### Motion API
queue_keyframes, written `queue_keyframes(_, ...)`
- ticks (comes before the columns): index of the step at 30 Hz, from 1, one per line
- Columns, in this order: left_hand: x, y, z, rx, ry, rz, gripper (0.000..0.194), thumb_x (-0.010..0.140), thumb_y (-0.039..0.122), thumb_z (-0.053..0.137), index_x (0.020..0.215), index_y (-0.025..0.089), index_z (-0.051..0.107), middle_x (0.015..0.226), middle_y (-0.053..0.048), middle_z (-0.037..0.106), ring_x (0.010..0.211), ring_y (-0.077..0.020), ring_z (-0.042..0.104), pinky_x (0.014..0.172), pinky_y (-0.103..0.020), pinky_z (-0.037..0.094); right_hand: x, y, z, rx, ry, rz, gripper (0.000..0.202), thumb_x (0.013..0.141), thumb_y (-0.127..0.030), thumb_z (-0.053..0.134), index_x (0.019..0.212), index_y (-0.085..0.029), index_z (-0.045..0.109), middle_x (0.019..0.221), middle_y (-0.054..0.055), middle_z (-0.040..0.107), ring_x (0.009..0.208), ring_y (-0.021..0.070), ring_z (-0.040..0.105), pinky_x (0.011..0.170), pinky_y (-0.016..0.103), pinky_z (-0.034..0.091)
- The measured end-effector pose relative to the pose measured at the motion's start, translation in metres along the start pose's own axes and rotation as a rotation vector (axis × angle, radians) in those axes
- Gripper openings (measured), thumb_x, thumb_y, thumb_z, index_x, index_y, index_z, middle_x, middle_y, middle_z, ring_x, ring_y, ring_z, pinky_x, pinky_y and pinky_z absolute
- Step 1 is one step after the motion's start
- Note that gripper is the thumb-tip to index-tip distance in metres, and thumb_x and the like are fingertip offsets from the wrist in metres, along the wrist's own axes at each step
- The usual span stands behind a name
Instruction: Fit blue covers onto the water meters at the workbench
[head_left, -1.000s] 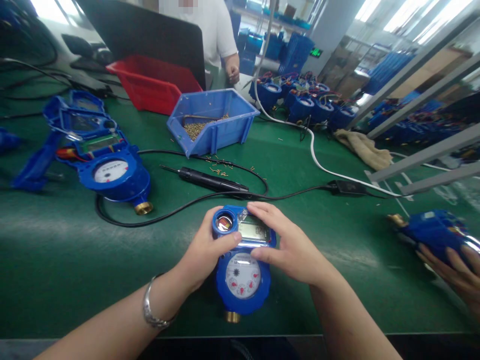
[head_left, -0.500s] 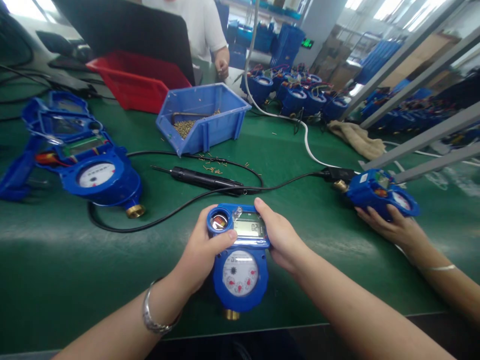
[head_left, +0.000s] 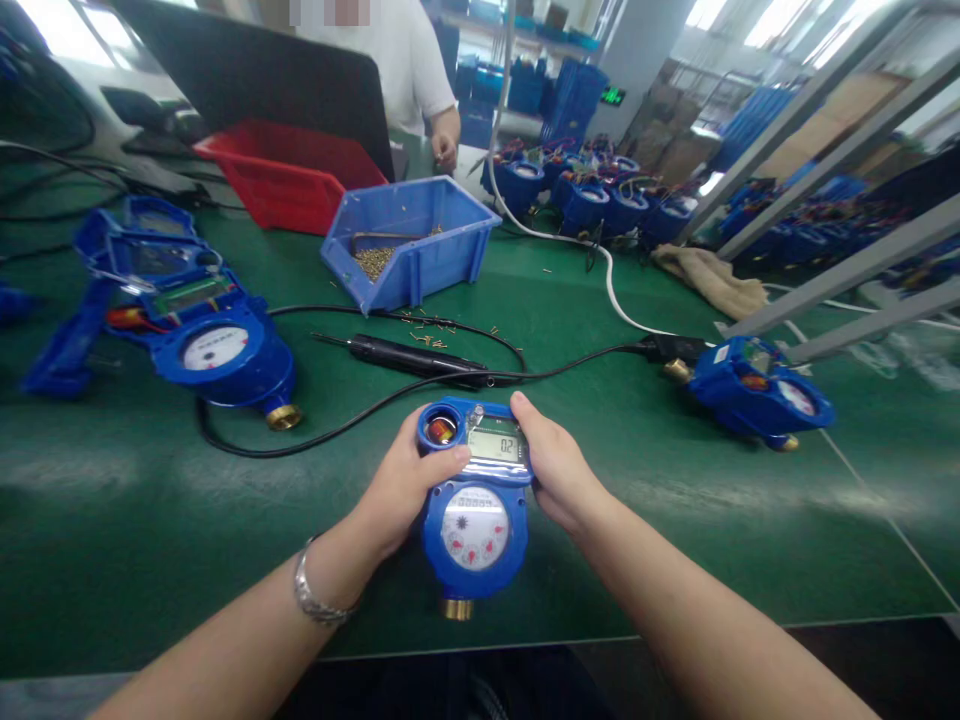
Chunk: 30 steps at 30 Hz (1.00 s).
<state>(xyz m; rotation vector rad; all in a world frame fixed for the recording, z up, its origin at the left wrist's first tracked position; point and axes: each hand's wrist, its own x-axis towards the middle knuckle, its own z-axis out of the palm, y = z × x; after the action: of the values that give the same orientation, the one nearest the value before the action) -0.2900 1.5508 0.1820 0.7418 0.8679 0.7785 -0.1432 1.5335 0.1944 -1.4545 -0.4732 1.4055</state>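
Observation:
Between both my hands is a blue water meter [head_left: 475, 585] with a white dial, a small lit display and a brass threaded end toward me. My left hand [head_left: 401, 480] grips its left side, thumb lying across the front by the display. My right hand [head_left: 562, 465] is closed on the upper right edge of the housing. Just beyond the meter lies a black electric screwdriver [head_left: 420, 360] with its cable. On the left rests another water meter [head_left: 225, 350] with its lid open and wiring showing.
A blue bin [head_left: 427, 250] of small brass screws stands beside a red bin [head_left: 277, 190]. Loose screws [head_left: 427, 340] lie near the screwdriver. At the right sits another blue meter [head_left: 757, 395] by metal rack bars [head_left: 862, 270]. Across the table is a person [head_left: 420, 80] behind a dark screen.
A co-worker's hand at the right has let go of the meter there and left the view. My hands keep hold of my meter; the view has shifted slightly.

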Motion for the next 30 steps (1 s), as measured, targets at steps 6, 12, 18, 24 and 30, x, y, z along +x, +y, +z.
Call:
queue_keyframes(6, -0.008, 0.024, 0.003, -0.001, -0.113, -0.137, 0.041, 0.059, 0.020, 0.076, 0.095, 0.009, 0.062, 0.089, -0.011, 0.070, 0.087, -0.0266, 0.064, 0.085, -0.039, 0.047, -0.009, -0.011, -0.002, -0.035, -0.136, -0.083, 0.037, 0.078, -0.047, 0.057, 0.086, -0.012, 0.063, 0.077, 0.007, 0.069, 0.070, 0.0192, 0.064, 0.071, 0.032, 0.050)
queue_keyframes(12, -0.019, 0.048, -0.010, 0.579, -0.208, 0.505, 0.093, 0.047, 0.022, 0.084, 0.129, 0.021, 0.039, 0.130, -0.010, 0.049, 0.119, -0.0313, 0.046, 0.102, -0.042, 0.036, -0.044, -0.046, -0.028, -0.640, -0.375, -0.591, 0.077, 0.061, -0.037, 0.075, 0.128, -0.017, 0.041, 0.126, 0.011, 0.047, 0.113, 0.0250, 0.049, 0.098, 0.041, 0.040)
queue_keyframes(18, 0.000, 0.021, -0.040, 0.979, -0.225, 0.980, 0.068, 0.065, 0.014, 0.071, 0.127, 0.023, 0.043, 0.127, -0.012, 0.051, 0.117, -0.0269, 0.049, 0.103, -0.041, 0.035, -0.052, -0.013, -0.034, -1.039, -0.230, -1.063, 0.074, 0.063, -0.001, 0.054, 0.131, -0.019, 0.029, 0.122, 0.013, 0.035, 0.116, 0.0241, 0.042, 0.099, 0.042, 0.041)
queue_keyframes(24, 0.001, -0.004, -0.057, 0.821, -0.146, 0.702, 0.066, 0.069, 0.013, 0.067, 0.129, 0.024, 0.043, 0.138, -0.010, 0.043, 0.126, -0.0247, 0.042, 0.109, -0.040, 0.028, -0.044, 0.029, -0.035, -1.138, -0.136, -1.193, 0.078, 0.068, 0.000, 0.047, 0.137, -0.021, 0.016, 0.126, 0.015, 0.030, 0.123, 0.0302, 0.033, 0.099, 0.053, 0.041)
queue_keyframes(30, -0.018, 0.000, -0.045, 0.113, -0.116, -0.228, 0.053, 0.078, 0.051, 0.053, 0.109, 0.008, 0.056, 0.107, -0.019, 0.064, 0.100, -0.0304, 0.060, 0.091, -0.048, 0.044, -0.039, 0.067, -0.040, -1.186, -0.050, -1.439, 0.062, 0.074, -0.002, 0.045, 0.133, -0.012, 0.029, 0.120, 0.017, 0.035, 0.125, 0.0335, 0.032, 0.096, 0.056, 0.044)
